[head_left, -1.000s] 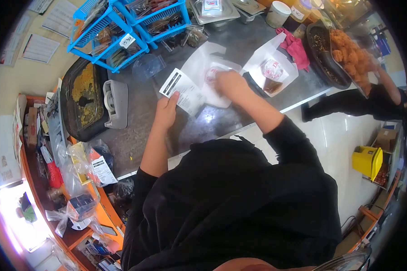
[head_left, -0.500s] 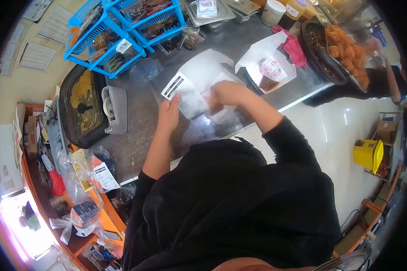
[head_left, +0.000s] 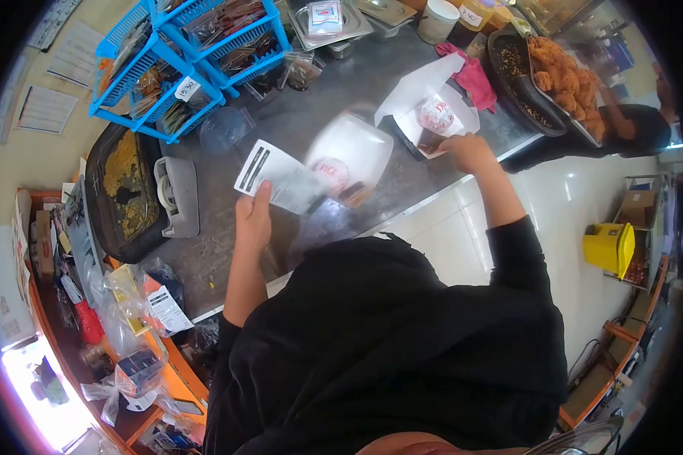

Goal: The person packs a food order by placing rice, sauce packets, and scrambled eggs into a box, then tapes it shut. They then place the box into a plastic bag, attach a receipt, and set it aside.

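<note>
Grey and scuffed, the desk (head_left: pixel 319 87) spread around the middle carton (head_left: pixel 363 148). Blue plastic racks (head_left: pixel 150 130) stood beyond that carton to the left, and a black tray (head_left: pixel 133 246) of yellow food sat well to its left. White and open, the middle carton looked slightly blurred; a second carton (head_left: pixel 416 95) lay open to its right. The hands were apart: left of the middle carton, the left hand (head_left: pixel 253 220) pinched a printed slip (head_left: pixel 275 178); right of it, the right hand (head_left: pixel 470 154) reached a brown packet (head_left: pixel 430 142) at the second carton's near edge, whether gripping I could not tell
</note>
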The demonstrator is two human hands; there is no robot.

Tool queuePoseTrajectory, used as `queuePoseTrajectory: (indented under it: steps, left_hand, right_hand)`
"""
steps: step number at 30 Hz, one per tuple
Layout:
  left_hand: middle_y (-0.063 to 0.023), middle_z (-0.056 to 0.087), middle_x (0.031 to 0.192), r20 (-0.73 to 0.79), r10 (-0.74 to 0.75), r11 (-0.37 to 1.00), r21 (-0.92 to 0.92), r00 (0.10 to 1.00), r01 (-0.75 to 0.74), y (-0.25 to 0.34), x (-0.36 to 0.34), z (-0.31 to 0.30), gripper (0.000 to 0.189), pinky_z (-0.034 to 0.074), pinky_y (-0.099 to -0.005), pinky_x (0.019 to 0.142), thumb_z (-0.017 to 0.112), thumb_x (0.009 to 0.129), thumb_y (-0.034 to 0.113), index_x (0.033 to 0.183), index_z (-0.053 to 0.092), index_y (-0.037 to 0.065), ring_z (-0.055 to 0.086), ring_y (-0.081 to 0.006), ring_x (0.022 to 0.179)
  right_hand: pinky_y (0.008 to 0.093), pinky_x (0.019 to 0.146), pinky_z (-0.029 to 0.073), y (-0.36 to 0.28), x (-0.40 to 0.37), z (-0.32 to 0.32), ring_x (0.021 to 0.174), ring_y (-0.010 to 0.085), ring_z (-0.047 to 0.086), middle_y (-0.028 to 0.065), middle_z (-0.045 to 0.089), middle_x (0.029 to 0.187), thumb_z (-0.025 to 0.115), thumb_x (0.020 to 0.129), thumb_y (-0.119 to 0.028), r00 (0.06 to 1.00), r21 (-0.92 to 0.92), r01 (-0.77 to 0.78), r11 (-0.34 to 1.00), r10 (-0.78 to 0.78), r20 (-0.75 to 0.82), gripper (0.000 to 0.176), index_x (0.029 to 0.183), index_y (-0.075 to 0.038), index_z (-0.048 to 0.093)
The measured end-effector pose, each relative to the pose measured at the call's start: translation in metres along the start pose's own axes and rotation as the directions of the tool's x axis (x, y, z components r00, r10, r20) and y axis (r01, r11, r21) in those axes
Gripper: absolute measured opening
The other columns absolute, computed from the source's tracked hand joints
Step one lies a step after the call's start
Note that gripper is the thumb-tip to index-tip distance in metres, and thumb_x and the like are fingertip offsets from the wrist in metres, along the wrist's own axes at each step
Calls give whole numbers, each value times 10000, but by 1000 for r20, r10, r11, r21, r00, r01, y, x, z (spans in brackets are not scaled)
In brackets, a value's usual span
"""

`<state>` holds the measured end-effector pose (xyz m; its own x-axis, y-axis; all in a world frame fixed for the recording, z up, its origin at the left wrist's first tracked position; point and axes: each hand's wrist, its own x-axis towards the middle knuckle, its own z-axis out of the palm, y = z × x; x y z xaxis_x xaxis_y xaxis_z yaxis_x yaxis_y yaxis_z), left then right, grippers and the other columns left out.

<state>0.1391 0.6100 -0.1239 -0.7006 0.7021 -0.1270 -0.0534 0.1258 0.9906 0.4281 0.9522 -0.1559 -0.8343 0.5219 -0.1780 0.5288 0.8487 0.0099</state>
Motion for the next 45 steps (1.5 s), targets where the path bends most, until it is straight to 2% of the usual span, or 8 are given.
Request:
queuePoseTrajectory:
  steps: [9,12,22,28,31,37,40,45]
  left_hand:
    - [-99,631,1060,-8,-30,985,-172,1000,28,33,-18,8,334,450,-287,843,472,964,202,1138,562,-68,585,-152,969]
    - [-109,644,1036,-41,-156,936,-326,987,135,60,-21,14,347,482,-277,772,494,950,226,1118,576,-66,617,-160,919]
    - [-71,663,893,95,-77,895,-432,992,111,148,-27,10,343,466,-223,573,524,925,266,1042,620,-42,598,-96,701]
    - [-198,633,1037,159,-25,948,-310,987,74,148,-16,-2,373,575,-389,690,481,944,198,1149,506,-112,667,-270,873]
    - [-94,665,906,148,-15,930,-363,989,68,147,-12,1,361,496,-234,594,523,922,267,1065,605,-54,623,-123,731]
    - [-149,657,984,186,-24,878,-466,982,110,148,-2,4,379,557,-316,659,511,923,249,1114,567,-73,661,-215,844]
    - [-148,656,982,248,-44,857,-489,968,164,146,6,3,364,552,-306,645,509,924,230,1108,567,-78,660,-207,836]
    - [-149,655,974,75,-79,850,-515,994,107,135,13,0,329,545,-298,647,493,933,199,1082,572,-84,662,-218,832]
  right_hand:
    - [387,796,472,40,35,-10,911,346,591,150,621,1024,686,699,-155,987,631,-95,770,-11,163,211,891,-82,641]
    - [405,875,449,46,56,29,1034,368,555,195,573,1147,705,687,-161,904,446,100,889,105,-413,255,910,-66,628]
    - [397,849,439,0,74,19,973,350,531,198,535,1029,729,615,-116,955,397,-109,911,207,-214,461,1006,0,514]
    - [359,801,459,-10,75,20,916,279,558,158,529,980,795,586,-133,983,616,53,786,68,-171,565,1034,-9,474]
    - [359,819,475,-23,73,31,933,275,578,179,555,1036,847,610,-242,989,701,32,713,79,-126,690,1127,-10,454]
    - [337,895,449,-18,70,39,1064,287,560,245,557,1177,790,700,-328,984,754,-172,634,148,99,783,1311,3,429]
    - [335,888,455,-13,72,45,1066,278,558,228,548,1211,752,749,-299,985,839,-162,519,30,171,725,1328,-4,429]
    - [244,652,461,-3,86,-86,684,103,592,26,651,722,699,773,-109,999,768,40,639,-54,-6,106,813,-13,678]
